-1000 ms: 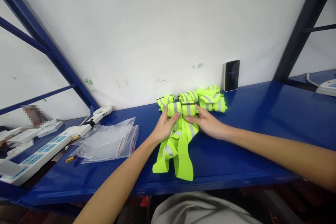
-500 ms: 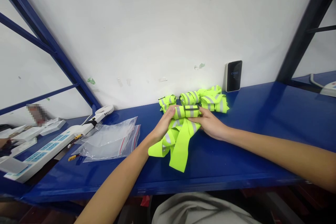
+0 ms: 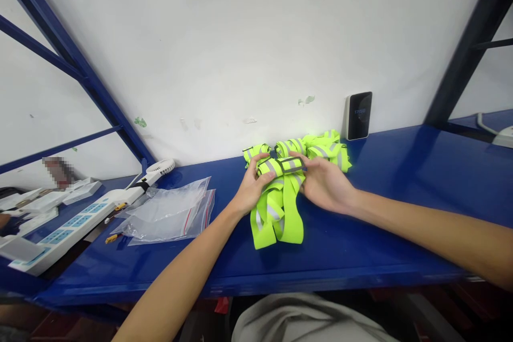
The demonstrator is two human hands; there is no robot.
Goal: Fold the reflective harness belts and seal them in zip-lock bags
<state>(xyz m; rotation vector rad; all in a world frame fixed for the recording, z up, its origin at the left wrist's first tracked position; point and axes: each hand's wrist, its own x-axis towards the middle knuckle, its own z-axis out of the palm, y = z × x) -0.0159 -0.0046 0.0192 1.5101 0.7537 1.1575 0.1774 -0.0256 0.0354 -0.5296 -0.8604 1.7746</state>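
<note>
Strap (image 3: pixel 276 214) tails gathered shorter. Left hand (image 3: pixel 251 188), right hand (image 3: pixel 325 184) pinched rolled top. Seemed soft, light, springy; hold roll ends.

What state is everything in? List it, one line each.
reflective strap, top end rolled, loops loose on the shelf
left hand, gripping the roll's left end
right hand, gripping the roll's right end
rolled straps, bundled, piled behind the hands
zip bags, flat, stacked
black device, upright, screen faintly lit
</note>
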